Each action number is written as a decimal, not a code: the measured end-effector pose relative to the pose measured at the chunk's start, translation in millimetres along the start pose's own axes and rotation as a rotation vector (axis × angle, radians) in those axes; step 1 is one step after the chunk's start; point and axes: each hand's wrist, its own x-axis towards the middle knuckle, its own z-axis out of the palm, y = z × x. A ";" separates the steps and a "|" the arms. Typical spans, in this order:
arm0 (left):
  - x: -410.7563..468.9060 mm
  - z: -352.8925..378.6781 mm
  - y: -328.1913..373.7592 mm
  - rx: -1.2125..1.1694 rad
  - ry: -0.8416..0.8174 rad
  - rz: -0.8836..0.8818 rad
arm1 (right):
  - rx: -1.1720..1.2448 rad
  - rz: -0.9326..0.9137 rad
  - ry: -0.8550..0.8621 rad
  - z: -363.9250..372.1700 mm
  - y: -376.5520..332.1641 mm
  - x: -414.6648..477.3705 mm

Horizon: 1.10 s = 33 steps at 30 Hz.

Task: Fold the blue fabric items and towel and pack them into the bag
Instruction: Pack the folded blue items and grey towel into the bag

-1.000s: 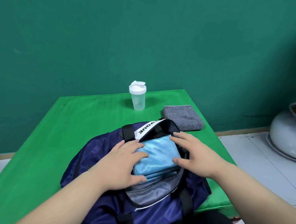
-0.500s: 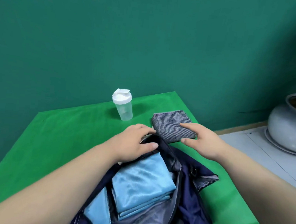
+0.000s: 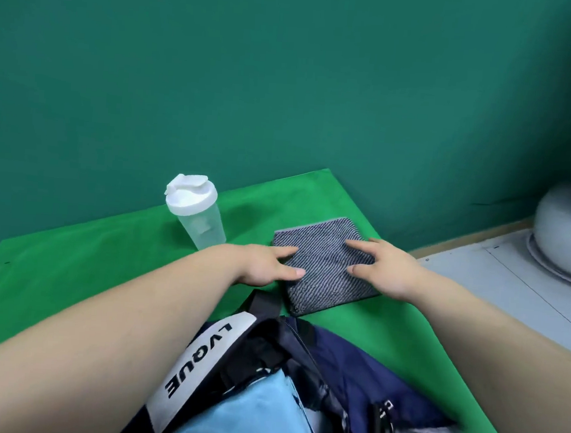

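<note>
A folded grey striped towel (image 3: pixel 324 263) lies on the green table beyond the bag. My left hand (image 3: pixel 267 265) touches its left edge with straight fingers. On the towel's right side rests my right hand (image 3: pixel 385 270), fingers spread and thumb against the edge. The navy bag (image 3: pixel 344 366) lies open at the near edge, a white strap with black letters (image 3: pixel 199 362) across its mouth. Folded light blue fabric (image 3: pixel 246 416) sits inside the bag.
A clear shaker bottle with a white lid (image 3: pixel 196 215) stands on the green table (image 3: pixel 88 263) left of the towel. A grey ceramic pot (image 3: pixel 567 229) sits on the floor at the far right. A green wall rises behind the table.
Both hands have left the bag and reached forward to the towel. The left hand moved from the bag's rim to the towel's left edge. The view tilted down toward the bag.
</note>
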 end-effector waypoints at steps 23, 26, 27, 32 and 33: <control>-182.2 -32.2 30.9 -1.006 0.355 0.252 | 0.893 -0.110 0.355 -93.3 -125.0 -138.9; -248.4 -30.7 29.6 -1.043 0.431 0.340 | 0.960 -0.205 0.332 -102.6 -153.8 -179.9; -269.3 -25.7 26.7 -1.053 0.457 0.365 | 0.987 -0.230 0.312 -100.5 -162.9 -192.5; -334.3 28.2 -11.8 -1.041 0.601 0.356 | 0.991 -0.316 0.208 -61.5 -199.3 -239.0; -340.8 41.8 -22.5 -1.010 0.626 0.343 | 0.982 -0.327 0.182 -52.3 -205.0 -246.3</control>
